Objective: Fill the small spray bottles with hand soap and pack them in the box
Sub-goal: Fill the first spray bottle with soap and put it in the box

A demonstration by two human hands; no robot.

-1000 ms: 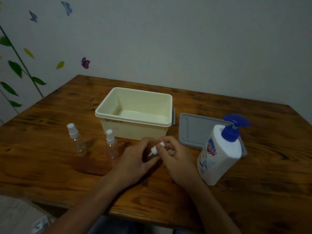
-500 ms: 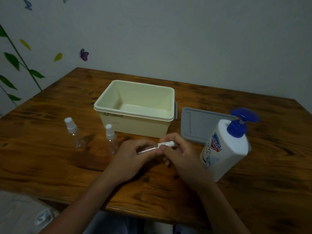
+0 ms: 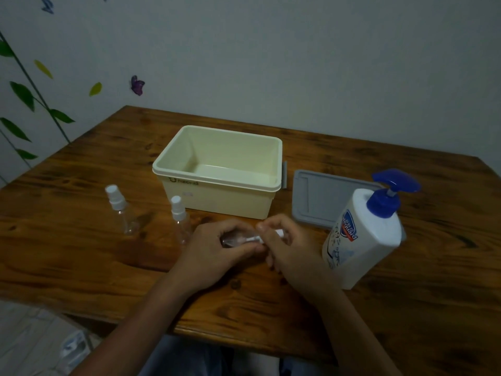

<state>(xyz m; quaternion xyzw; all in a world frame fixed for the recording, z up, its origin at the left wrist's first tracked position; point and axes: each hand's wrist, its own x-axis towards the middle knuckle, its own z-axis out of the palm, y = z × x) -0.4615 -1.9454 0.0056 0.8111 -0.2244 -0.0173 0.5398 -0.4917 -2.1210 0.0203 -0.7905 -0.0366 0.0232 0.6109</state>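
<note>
Spray bottle (image 3: pixel 238 239), small and clear, lies sideways between both hands just above the wooden table (image 3: pixel 81 253), in front of the cream box (image 3: pixel 217 196). Head view only. Left hand (image 3: pixel 214 251) has its fingers curled round the clear body, thumb underneath. Right hand (image 3: pixel 287 245) pinches the white spray cap (image 3: pixel 279 233) end, fingers curled over it; most of the cap is hidden by the fingers. Whether the cap is loose or tight on the neck cannot be told.

Two more spray bottles stand upright on the table to the left: left spray bottle (image 3: pixel 120 211) further out, middle spray bottle (image 3: pixel 181 222) just beside the left hand and near the box's front left corner. Both are clear with white caps on and look to hold no liquid.

Box sits open behind the hands, inside bare, dark logo on its front wall. Grey lid (image 3: pixel 320 202) lies flat on the table right of the box, apart from it. Soap pump bottle (image 3: pixel 363 234), white with blue pump head and red-blue label, stands to the right of the right hand, in front of the lid and overlapping its near corner in view.

Wall (image 3: pixel 271 63) behind has leaf and butterfly stickers (image 3: pixel 137 84) on the left side. Lighting is dim.
</note>
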